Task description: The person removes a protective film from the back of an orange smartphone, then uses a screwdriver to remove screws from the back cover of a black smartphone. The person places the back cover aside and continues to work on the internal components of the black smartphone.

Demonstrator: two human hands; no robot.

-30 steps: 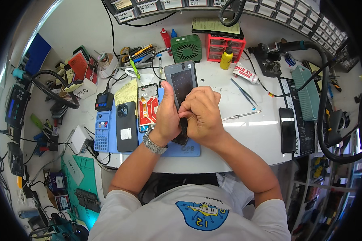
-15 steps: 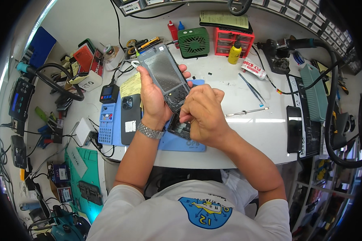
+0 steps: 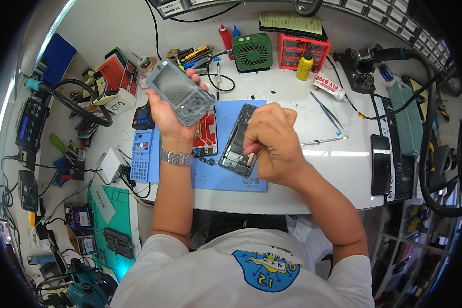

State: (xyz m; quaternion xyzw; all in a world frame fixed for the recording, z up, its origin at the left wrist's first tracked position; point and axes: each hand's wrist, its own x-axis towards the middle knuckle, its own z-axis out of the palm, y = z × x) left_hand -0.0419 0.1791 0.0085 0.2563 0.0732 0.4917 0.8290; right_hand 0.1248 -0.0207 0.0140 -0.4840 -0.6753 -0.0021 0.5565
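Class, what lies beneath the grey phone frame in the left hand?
An opened phone with red panels partly shows on the blue mat; the frame hides its upper part and anything else there.

Grey cover (image 3: 182, 92): flat and rectangular with rounded corners, a large dark mottled panel in its upper part, a patterned section below, a small white label near one top corner.
Cover pose: tilted, raised above the counter (image 3: 303, 197) on the left hand (image 3: 170, 120), its top end toward the upper left.
Phone body (image 3: 236, 136): dark frame, inside exposed, a black block along the middle, paler metallic parts at the near end.
Body pose: lying slantwise on the blue mat (image 3: 205, 179), its right edge partly hidden behind the right hand (image 3: 274, 143).
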